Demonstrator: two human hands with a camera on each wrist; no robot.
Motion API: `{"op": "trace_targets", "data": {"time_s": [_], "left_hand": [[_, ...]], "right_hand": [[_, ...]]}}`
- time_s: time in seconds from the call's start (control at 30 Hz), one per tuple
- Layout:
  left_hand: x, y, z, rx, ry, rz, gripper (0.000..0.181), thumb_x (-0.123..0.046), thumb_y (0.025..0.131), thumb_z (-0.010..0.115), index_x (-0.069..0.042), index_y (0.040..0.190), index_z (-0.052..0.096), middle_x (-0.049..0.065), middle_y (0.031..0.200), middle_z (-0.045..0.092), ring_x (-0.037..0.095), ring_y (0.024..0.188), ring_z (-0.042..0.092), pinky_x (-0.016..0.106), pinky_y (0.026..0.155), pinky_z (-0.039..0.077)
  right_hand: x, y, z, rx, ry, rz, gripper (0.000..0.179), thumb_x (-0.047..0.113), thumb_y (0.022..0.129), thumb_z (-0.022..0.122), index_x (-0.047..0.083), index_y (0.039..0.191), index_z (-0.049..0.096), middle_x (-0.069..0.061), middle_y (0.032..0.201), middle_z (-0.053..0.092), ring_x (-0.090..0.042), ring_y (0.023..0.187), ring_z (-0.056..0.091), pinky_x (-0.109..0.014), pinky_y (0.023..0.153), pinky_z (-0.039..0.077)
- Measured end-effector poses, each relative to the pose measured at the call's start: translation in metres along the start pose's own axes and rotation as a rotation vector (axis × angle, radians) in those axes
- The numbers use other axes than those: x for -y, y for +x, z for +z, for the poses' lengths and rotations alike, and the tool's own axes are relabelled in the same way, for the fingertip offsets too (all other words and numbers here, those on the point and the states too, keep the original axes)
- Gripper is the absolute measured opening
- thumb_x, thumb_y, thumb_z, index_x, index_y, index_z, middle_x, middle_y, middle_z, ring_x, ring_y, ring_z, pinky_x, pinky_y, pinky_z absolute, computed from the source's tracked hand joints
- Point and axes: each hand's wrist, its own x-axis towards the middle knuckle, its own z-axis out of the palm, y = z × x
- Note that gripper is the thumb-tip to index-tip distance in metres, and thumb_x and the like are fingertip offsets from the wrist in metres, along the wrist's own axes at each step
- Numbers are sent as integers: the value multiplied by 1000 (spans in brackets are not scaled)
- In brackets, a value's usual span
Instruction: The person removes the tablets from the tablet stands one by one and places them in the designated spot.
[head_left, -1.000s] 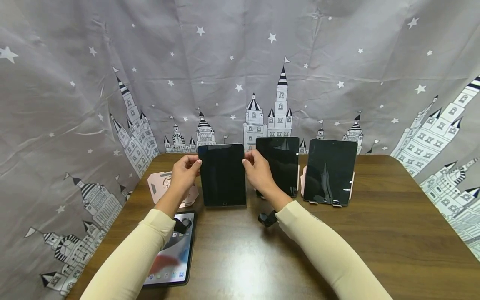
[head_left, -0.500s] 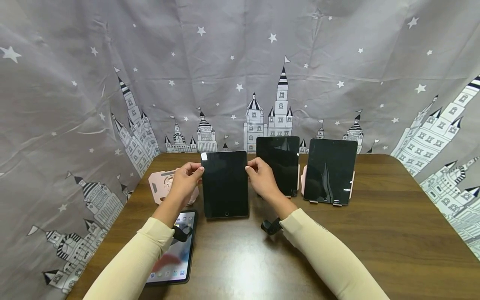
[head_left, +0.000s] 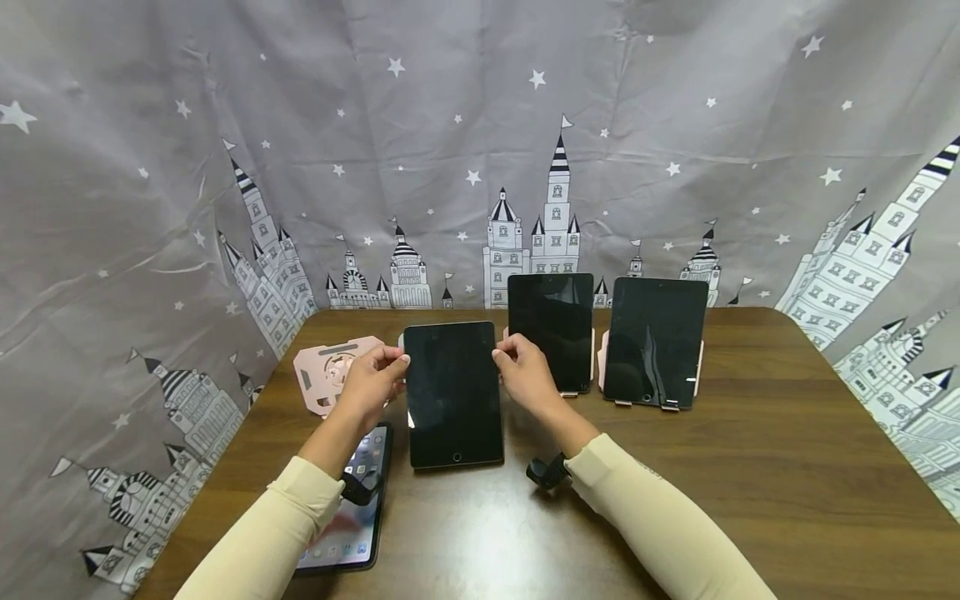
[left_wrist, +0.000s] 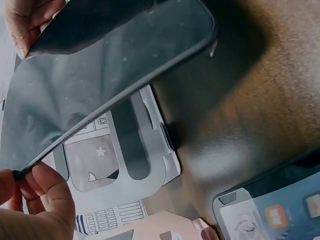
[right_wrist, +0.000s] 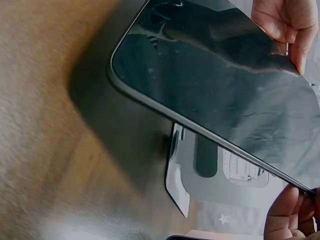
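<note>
Both hands hold a black-screened tablet [head_left: 453,396], home button downward, in the middle of the head view. My left hand [head_left: 372,379] pinches its left edge between thumb and fingers. On the opposite edge, my right hand [head_left: 525,371] pinches it the same way. Both wrist views show the tablet tilted, its lower end raised above the table and casting a shadow. Behind it stands a silvery tablet stand [left_wrist: 155,175] with slots and a lower lip, mostly hidden in the head view.
Two dark tablets, one at the middle [head_left: 551,333] and one farther right [head_left: 655,342], lean on pink stands. A pink stand [head_left: 318,379] with a round cutout is at the left. Below my left forearm lies a tablet with a lit screen [head_left: 352,533]. A grey castle-print curtain [head_left: 450,125] hangs behind.
The held tablet has moved down and nearer to me, leaning back more. Both hands have travelled with it, keeping their grip on its side edges. The other tablets stay in place.
</note>
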Motion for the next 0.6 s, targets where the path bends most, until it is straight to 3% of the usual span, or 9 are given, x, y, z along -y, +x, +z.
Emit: {"op": "trace_targets", "data": {"time_s": [0.23,0.4,0.6], "left_hand": [[6,-4,-3,37,-9,-36,15,-6,99,59,3,111,58,4,93,54,14,79,53,29,71,54],[11,-5,-7,73,-4,-71,12,-4,99,58,3,108,57,4,88,53,14,73,53,31,71,54],[18,-9,-13,131,46,-104,6,-3,99,56,0,104,56,4,87,53,13,72,55,30,69,54]], "right_hand": [[-2,-9,3,23,-11,42,9,7,99,57,-1,102,60,-11,86,59,-23,64,60,-30,59,52],[-5,-15,5,47,-4,77,7,6,99,57,-1,100,59,-10,86,58,-29,65,61,-29,58,52],[-9,-23,9,91,34,132,5,4,98,57,-1,98,59,-10,83,57,-28,61,61,-30,55,53]]}}
